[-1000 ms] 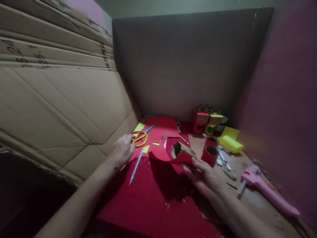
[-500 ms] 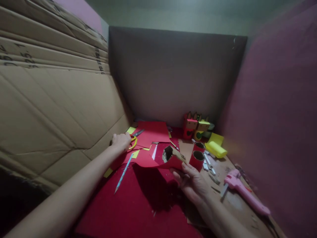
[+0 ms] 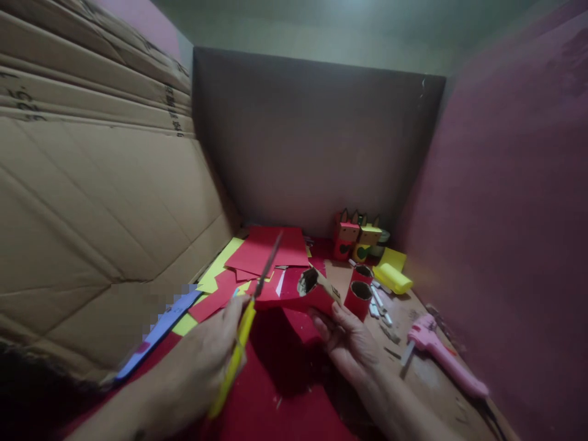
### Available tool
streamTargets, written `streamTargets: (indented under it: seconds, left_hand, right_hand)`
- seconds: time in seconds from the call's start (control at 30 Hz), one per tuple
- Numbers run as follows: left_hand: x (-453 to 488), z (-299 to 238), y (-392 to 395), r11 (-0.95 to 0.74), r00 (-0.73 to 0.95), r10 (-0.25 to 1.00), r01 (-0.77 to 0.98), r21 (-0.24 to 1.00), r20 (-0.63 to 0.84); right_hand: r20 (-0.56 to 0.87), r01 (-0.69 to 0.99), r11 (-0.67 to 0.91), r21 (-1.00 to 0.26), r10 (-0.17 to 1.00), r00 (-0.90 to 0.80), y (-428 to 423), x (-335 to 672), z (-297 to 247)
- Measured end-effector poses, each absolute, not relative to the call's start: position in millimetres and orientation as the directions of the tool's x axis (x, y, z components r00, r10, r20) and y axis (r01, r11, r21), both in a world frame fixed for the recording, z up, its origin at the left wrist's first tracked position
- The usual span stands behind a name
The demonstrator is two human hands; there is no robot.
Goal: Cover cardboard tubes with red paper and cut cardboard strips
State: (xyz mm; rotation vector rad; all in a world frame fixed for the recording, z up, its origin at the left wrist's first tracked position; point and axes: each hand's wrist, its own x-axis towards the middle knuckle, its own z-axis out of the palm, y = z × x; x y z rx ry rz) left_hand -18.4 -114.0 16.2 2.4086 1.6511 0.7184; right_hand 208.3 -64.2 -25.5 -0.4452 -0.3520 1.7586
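Observation:
My left hand [image 3: 214, 343] is closed around a pair of yellow-handled scissors [image 3: 243, 334], whose blades point up and away, slightly smeared by motion. In my right hand [image 3: 351, 343] is a cardboard tube [image 3: 321, 294], tilted with its open end toward the left. Red paper [image 3: 285, 301] covers part of the tube and stretches left from it toward the left hand. Just beyond the right hand stand two red-covered tubes [image 3: 358, 300], open ends up.
A pink glue gun [image 3: 441, 355] lies at the right. Behind are animal-shaped tube figures [image 3: 349, 236] and a yellow roll [image 3: 392, 277]. Red sheets [image 3: 275, 245], yellow paper [image 3: 220, 263] and a blue ruler-like strip [image 3: 160, 331] lie left. Cardboard [image 3: 105, 202] walls the left side.
My left hand has lifted the scissors from the paper pile and brought them nearer, beside the red paper's end. The right hand still holds the tube in nearly the same place.

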Motion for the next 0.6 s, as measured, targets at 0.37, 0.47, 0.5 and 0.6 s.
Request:
streamTargets:
  seconds: [0.37, 0.47, 0.5, 0.6]
  left_hand:
    - [9.7, 0.3, -134.2, -0.282, 0.281, 0.958, 0.959, 0.003, 0.048]
    - [13.8, -2.4, -133.0, -0.259, 0.258, 0.963, 0.966, 0.005, 0.076]
    - [14.3, -4.1, -132.3, -0.267, 0.265, 0.960, 0.964, 0.012, 0.085]
    - [14.3, -9.2, -129.7, -0.295, 0.291, 0.954, 0.955, 0.041, 0.073]
  right_hand:
    - [-0.080, -0.845, -0.249, -0.473, 0.967, -0.240, -58.5, 211.9, -38.2]
    - [-0.084, -0.838, -0.253, -0.483, 0.966, -0.244, -58.7, 212.0, -37.9]
    - [-0.090, -0.835, -0.252, -0.489, 0.967, -0.239, -59.1, 211.9, -37.1]
    - [-0.107, -0.827, -0.249, -0.505, 0.968, -0.226, -61.2, 211.3, -33.0]
